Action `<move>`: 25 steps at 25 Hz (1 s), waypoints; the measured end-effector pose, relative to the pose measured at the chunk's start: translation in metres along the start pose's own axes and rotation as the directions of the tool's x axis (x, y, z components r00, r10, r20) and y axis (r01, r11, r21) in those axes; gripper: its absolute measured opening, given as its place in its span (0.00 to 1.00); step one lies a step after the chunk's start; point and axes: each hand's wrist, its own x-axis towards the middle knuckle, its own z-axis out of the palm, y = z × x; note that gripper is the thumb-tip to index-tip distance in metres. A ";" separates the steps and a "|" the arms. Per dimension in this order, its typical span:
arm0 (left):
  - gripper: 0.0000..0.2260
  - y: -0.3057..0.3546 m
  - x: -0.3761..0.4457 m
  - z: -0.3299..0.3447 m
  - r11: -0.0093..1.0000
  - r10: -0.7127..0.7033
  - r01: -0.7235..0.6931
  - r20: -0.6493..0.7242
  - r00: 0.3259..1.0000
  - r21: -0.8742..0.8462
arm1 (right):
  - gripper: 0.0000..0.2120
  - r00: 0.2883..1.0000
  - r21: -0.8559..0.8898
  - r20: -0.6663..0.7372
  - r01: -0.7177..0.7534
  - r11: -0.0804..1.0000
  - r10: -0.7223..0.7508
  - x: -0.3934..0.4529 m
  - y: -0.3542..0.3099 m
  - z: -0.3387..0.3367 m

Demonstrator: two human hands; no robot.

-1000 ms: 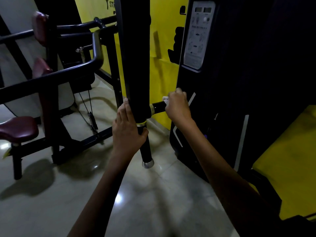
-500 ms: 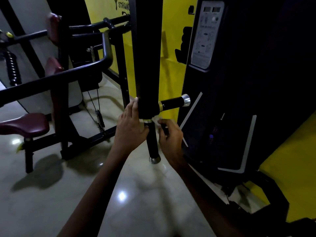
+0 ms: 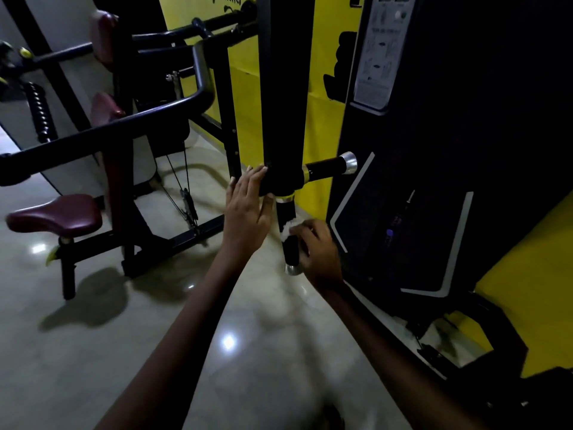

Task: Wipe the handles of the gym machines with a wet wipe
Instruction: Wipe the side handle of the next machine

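A thick black padded arm (image 3: 280, 97) of a gym machine hangs down in the middle of the head view. Two short black handles with silver end caps stick out of its bottom: a horizontal handle (image 3: 328, 167) pointing right and a vertical handle (image 3: 290, 249) pointing down. My left hand (image 3: 248, 209) rests flat against the lower left of the padded arm, fingers straight. My right hand (image 3: 316, 246) is curled around the vertical handle and presses a white wet wipe (image 3: 286, 226) against its upper part. The wipe is mostly hidden by my fingers.
A black weight-stack housing (image 3: 434, 150) with an instruction label (image 3: 378, 57) stands right of the handles. On the left is another machine with maroon seat pads (image 3: 55, 215) and black bars (image 3: 124, 119). Yellow wall behind; glossy tiled floor (image 3: 155, 336) below.
My right hand left the horizontal handle, came down to the vertical handle and slid lower along it with the wipe. My left hand stayed on the padded arm. The camera moved closer.
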 end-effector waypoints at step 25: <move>0.20 -0.011 0.001 0.008 0.980 0.014 -0.018 -0.021 1.000 -0.196 | 0.10 0.947 -0.144 0.284 -0.111 0.983 0.148 -0.029 0.008 0.018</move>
